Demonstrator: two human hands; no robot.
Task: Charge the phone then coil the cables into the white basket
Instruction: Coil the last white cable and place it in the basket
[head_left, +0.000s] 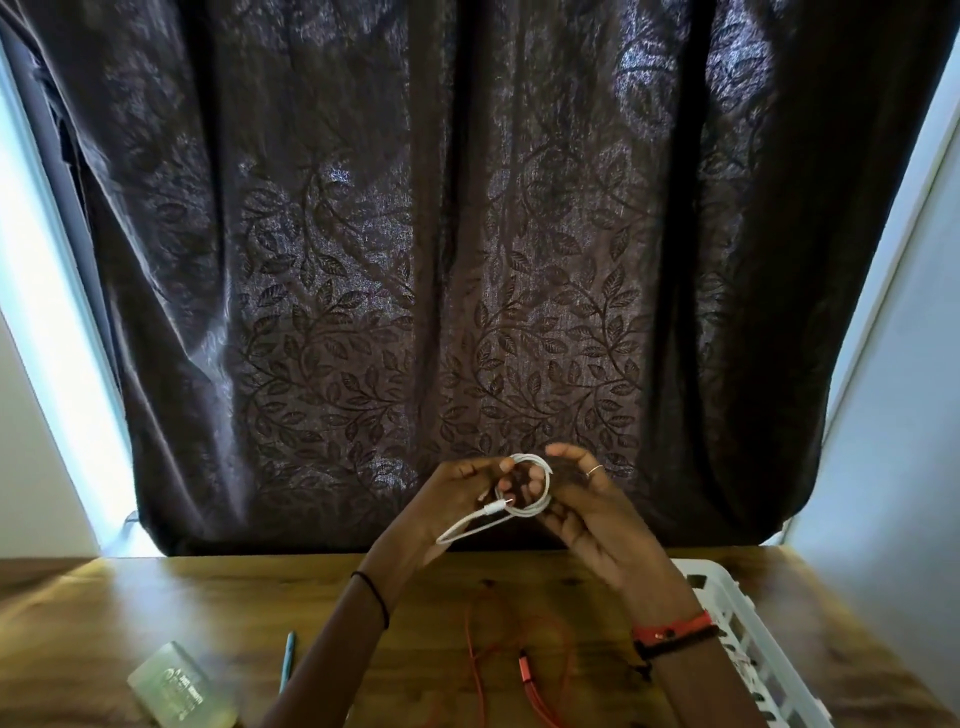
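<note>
From the head view, I see both hands raised above the surface (156, 597), in front of a dark leaf-patterned curtain (467, 260) that hangs down to the surface's far edge. The left hand (460, 493) and right hand (592, 525) meet on the white cable (540, 491), which is wound into a small coil. The left fingers (483, 469) are curled round its left side and the right fingers (576, 457) are curled round its right side. The plug pokes out across the coil, and a loose loop of the tail hangs to the lower left.

Below the hands, between the forearms, the red cable (475, 654) lies loose on the surface with its plug near the lower edge of the view. The basket (737, 618) sits at the right, with my right forearm crossing its near corner and the frame cutting off its lower part. To the left lie a teal pen (287, 660) and a clear case (171, 686), well apart from the basket. Bare wood shows at the far left and behind the basket.

I count two cables, one basket, one pen, one case.
</note>
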